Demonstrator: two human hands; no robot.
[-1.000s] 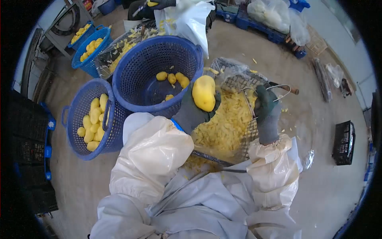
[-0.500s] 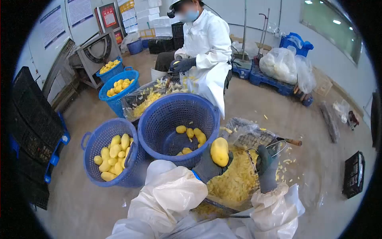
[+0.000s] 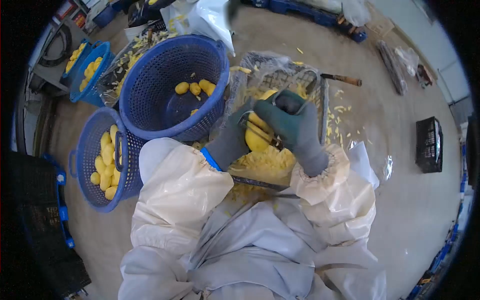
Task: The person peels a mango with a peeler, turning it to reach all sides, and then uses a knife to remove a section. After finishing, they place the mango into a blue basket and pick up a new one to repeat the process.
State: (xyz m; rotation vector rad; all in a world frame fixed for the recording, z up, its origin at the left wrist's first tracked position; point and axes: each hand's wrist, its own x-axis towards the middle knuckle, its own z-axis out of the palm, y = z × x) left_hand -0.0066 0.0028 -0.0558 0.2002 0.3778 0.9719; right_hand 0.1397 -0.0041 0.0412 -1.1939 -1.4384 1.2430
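My left hand (image 3: 229,139), in a grey glove, is closed around a yellow peeled-looking potato (image 3: 256,141). My right hand (image 3: 292,120), in a green-and-grey glove, grips a metal-framed peeler (image 3: 261,132) whose blade lies across the potato. Both hands are close together over a plastic-lined crate (image 3: 325,107) heaped with yellow peelings (image 3: 272,164). The fingers of my left hand are partly covered by the right hand and the peeler.
A large blue basket (image 3: 145,75) with several potatoes stands left of the crate. A smaller basket (image 3: 89,142) holds more potatoes. A wooden-handled tool (image 3: 345,79) rests at the crate's far right corner. A black crate (image 3: 429,145) sits on the floor at right, and peelings are scattered beside me.
My view has tilted down. My right hand has come left with the peeler, from apart from the potato to against it. The potato is still in my left hand.
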